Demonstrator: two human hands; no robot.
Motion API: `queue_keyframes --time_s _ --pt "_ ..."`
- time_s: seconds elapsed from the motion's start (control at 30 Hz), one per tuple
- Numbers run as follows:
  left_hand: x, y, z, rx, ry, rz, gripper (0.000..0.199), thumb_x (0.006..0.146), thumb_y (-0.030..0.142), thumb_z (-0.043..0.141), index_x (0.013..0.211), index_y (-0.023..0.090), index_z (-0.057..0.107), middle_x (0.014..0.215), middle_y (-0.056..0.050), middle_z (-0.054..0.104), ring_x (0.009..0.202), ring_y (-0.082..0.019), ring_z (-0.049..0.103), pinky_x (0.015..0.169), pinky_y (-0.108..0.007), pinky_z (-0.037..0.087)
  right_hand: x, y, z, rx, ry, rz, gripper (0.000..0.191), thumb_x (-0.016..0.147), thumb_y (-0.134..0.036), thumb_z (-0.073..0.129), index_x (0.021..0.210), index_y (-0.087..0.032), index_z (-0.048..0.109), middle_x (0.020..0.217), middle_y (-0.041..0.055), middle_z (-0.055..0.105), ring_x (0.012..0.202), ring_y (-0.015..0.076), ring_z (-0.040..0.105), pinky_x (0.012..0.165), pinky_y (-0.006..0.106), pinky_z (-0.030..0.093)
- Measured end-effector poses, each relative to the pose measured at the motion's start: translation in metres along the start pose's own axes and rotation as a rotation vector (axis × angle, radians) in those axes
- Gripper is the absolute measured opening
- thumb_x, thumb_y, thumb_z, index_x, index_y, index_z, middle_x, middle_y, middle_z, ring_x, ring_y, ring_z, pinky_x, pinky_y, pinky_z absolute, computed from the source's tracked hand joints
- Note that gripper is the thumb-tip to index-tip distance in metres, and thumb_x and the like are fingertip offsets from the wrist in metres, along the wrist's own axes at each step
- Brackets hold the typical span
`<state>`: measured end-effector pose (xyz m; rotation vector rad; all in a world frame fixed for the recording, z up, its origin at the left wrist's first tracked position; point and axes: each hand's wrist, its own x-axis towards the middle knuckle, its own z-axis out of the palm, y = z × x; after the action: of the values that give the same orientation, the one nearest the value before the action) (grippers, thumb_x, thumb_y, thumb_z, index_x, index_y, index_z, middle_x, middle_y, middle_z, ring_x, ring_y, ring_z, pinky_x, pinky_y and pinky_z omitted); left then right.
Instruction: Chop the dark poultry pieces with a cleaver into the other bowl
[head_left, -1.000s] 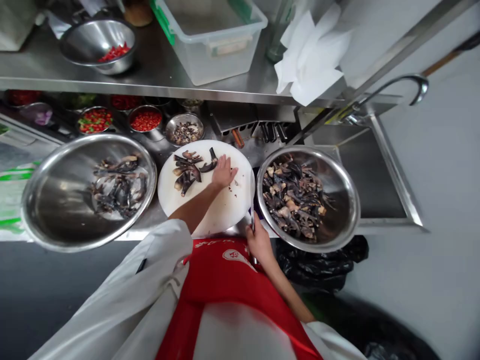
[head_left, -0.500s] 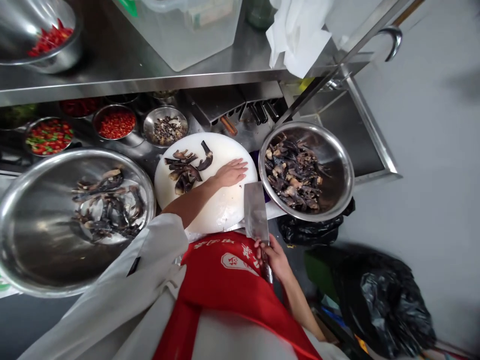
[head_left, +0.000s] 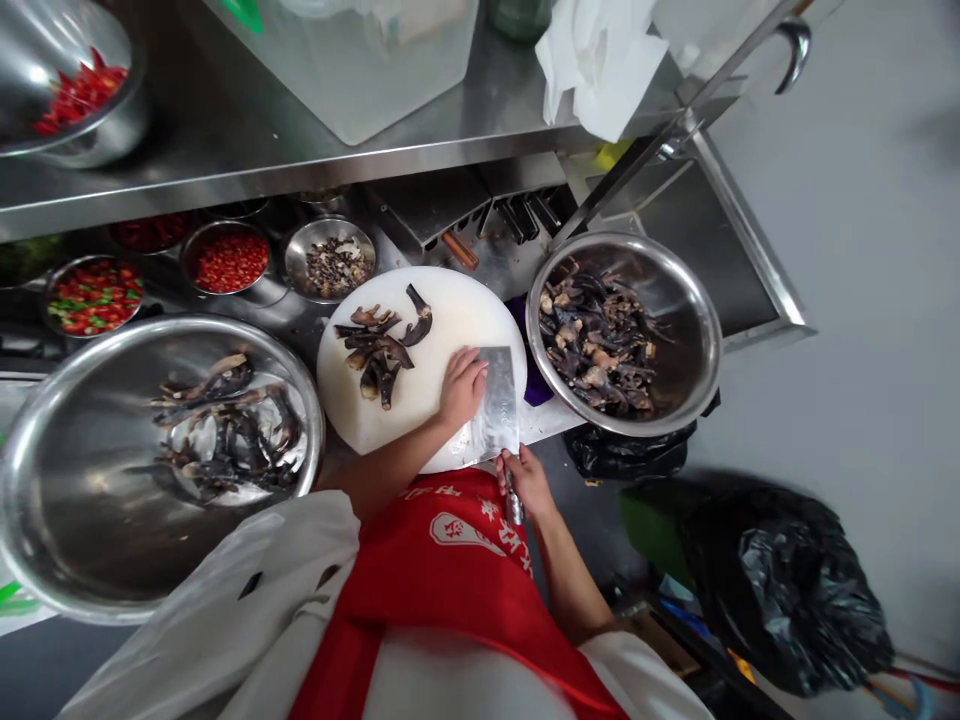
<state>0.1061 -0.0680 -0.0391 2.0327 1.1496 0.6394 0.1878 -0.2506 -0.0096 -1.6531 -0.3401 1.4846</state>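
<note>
My right hand (head_left: 529, 480) is wrapped around the handle of a cleaver (head_left: 496, 405), whose wide blade lies low over the right side of a round white cutting board (head_left: 352, 425). Beside the blade's left edge, my left hand (head_left: 462, 388) rests on the board, fingers stretched out and apparently touching the blade. Whether anything lies under those fingers is hidden. A small pile of dark chicken feet (head_left: 379, 350) is on the board's left part, with one curved foot (head_left: 418, 315) slightly apart from it.
A large steel bowl (head_left: 97, 500) with dark feet stands left; another steel bowl (head_left: 709, 350), heaped with cut dark pieces, stands right. Behind are small bowls of chopped red chillies (head_left: 229, 262) and a knife rack (head_left: 517, 215), below a steel shelf (head_left: 262, 165). Black bin bag (head_left: 795, 590) lower right.
My left hand has drawn back toward me on the board. The cleaver has moved left and up over the board's right side, beside my left hand. The view has shifted slightly.
</note>
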Motion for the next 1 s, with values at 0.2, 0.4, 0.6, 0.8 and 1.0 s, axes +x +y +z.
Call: queue_keyframes --time_s 0.2,0.4,0.6,0.8,1.0 --pt "0.002 0.012 -0.001 -0.147 0.183 -0.303 0.042 0.097 0.03 0.031 0.132 0.015 0.049 0.145 -0.014 0.042 0.14 -0.022 0.032 0.117 -0.044 0.029 -0.006 -0.025 0.022 -0.189 -0.115 -0.018 0.027 0.085 -0.049 0.055 0.074 -0.026 0.048 0.053 -0.0051 0.049 0.04 0.012 0.044 0.04 0.027 0.04" --pt "0.065 0.008 -0.07 -0.16 0.44 -0.224 0.04 0.099 0.035 0.028 0.128 0.018 0.051 0.142 -0.01 0.046 0.137 -0.02 0.038 0.116 -0.04 0.031 0.025 -0.11 0.063 -0.355 -0.149 -0.107 0.022 0.086 -0.044 0.054 0.079 -0.026 0.046 0.06 -0.0043 0.052 0.044 0.0126 0.049 0.04 0.027 0.044" --pt "0.179 -0.1 -0.173 0.01 0.594 -0.445 0.027 0.098 0.022 0.035 0.108 0.01 0.056 0.117 -0.014 0.062 0.119 -0.022 0.053 0.106 -0.04 0.037 0.102 -0.192 0.154 -0.352 -0.391 -0.202 0.012 0.079 -0.032 0.054 0.083 -0.023 0.045 0.059 -0.0087 0.05 0.042 0.0084 0.048 0.038 0.019 0.041" --pt "0.207 -0.176 -0.215 0.171 0.253 -0.55 0.021 0.094 0.018 0.045 0.098 0.005 0.061 0.111 -0.015 0.063 0.12 -0.028 0.052 0.108 -0.051 0.029 0.097 -0.164 0.104 -0.224 -0.287 -0.181 0.02 0.081 -0.038 0.057 0.086 -0.021 0.048 0.066 -0.0061 0.056 0.047 0.0092 0.051 0.041 0.021 0.044" --pt "0.147 -0.131 -0.213 0.258 0.245 -0.481 0.043 0.088 0.046 0.055 0.107 0.009 0.064 0.117 -0.016 0.06 0.115 -0.031 0.053 0.104 -0.051 0.033 0.073 -0.09 0.036 -0.179 -0.077 -0.097 0.028 0.082 -0.045 0.062 0.081 -0.021 0.047 0.066 -0.0035 0.06 0.049 0.0116 0.056 0.044 0.024 0.047"
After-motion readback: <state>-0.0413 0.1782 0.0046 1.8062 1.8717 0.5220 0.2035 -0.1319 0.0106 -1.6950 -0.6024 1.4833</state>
